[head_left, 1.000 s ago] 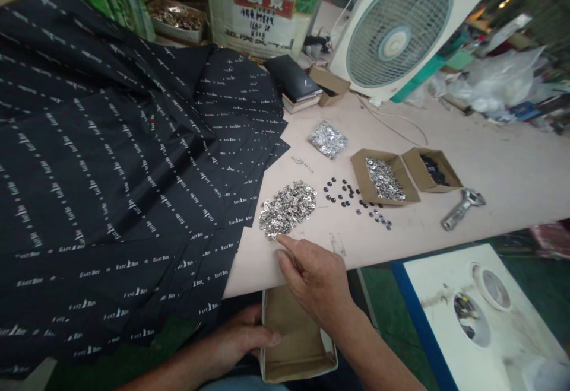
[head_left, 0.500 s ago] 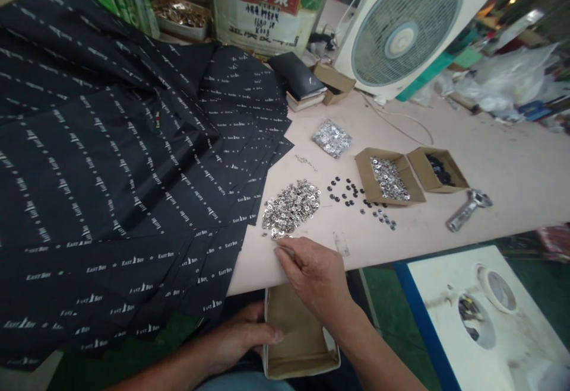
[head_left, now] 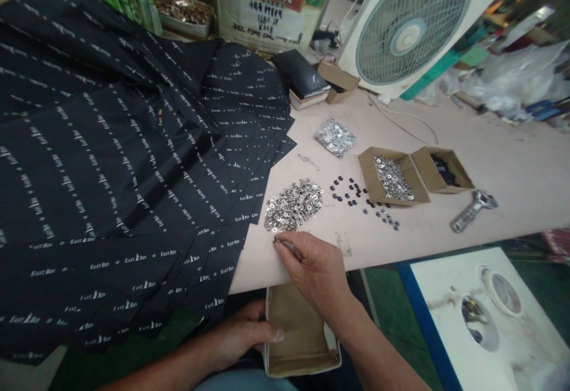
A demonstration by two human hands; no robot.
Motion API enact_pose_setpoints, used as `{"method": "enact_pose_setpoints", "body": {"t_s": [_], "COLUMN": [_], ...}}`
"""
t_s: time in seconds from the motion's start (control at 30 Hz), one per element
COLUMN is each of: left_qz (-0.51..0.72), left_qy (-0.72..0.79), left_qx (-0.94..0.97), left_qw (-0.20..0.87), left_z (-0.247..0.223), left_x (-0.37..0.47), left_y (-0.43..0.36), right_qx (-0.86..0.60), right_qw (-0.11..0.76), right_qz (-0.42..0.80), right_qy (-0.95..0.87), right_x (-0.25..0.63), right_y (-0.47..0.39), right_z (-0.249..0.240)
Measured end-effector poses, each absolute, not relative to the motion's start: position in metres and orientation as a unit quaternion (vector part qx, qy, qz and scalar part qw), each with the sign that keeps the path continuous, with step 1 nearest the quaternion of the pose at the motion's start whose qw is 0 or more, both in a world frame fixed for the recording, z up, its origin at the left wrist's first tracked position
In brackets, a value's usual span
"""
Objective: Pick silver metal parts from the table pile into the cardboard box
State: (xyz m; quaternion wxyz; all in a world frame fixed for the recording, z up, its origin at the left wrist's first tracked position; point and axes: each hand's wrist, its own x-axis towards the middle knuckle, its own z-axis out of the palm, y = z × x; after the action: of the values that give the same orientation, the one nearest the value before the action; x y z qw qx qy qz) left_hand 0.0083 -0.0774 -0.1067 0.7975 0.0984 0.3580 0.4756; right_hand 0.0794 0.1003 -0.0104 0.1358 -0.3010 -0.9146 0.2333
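My left hand (head_left: pixel 252 336) grips the left side of an open cardboard box (head_left: pixel 300 331) below the table's front edge, thumb inside over the rim. The part of the box's inside that shows is bare. My right hand (head_left: pixel 312 263) reaches over the box to the table, thumb and forefinger pinched together. A small metal snap fastener part (head_left: pixel 275 239) shows at those fingertips, partly hidden. Just beyond them lies a loose pile of silver snap fastener parts (head_left: pixel 294 204). Scattered dark round caps (head_left: pixel 351 192) lie to the right of the pile.
Dark printed fabric (head_left: pixel 133 171) covers the table's left side. Two small cardboard boxes (head_left: pixel 416 195) hold silver and black parts, near a metal wrench-like tool (head_left: pixel 472 210). A bag of silver parts (head_left: pixel 335 137) and a fan (head_left: pixel 407 35) stand farther back. A white machine top (head_left: pixel 503 320) is at lower right.
My right fingertips have come slightly away from the near edge of the silver pile, still pinched. My left hand and the box stay put. The whole view has shifted a little.
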Motion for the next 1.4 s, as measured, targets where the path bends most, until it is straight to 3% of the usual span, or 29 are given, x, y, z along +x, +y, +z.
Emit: {"method": "enact_pose_setpoints", "body": {"t_s": [0.6,1.17,1.4], "left_qz": [0.469,0.455,0.455], "left_qy": [0.368,0.389,0.39], "left_qx": [0.097,0.105,0.095], "left_qw": [0.797,0.794,0.795], "left_z": [-0.109,-0.115,-0.11], "left_x": [0.008,0.011,0.01], "left_y": [-0.079,-0.081,-0.08], "right_qx": [-0.369,-0.335,-0.336], "right_qw": [0.085,0.132,0.11], "right_qz": [0.315,0.259,0.244], "right_qy": [-0.87,-0.897,-0.903], "right_x": [0.095,0.077,0.071], "right_y": [0.101,0.091,0.089], "right_z": [-0.002,-0.005,-0.002]}}
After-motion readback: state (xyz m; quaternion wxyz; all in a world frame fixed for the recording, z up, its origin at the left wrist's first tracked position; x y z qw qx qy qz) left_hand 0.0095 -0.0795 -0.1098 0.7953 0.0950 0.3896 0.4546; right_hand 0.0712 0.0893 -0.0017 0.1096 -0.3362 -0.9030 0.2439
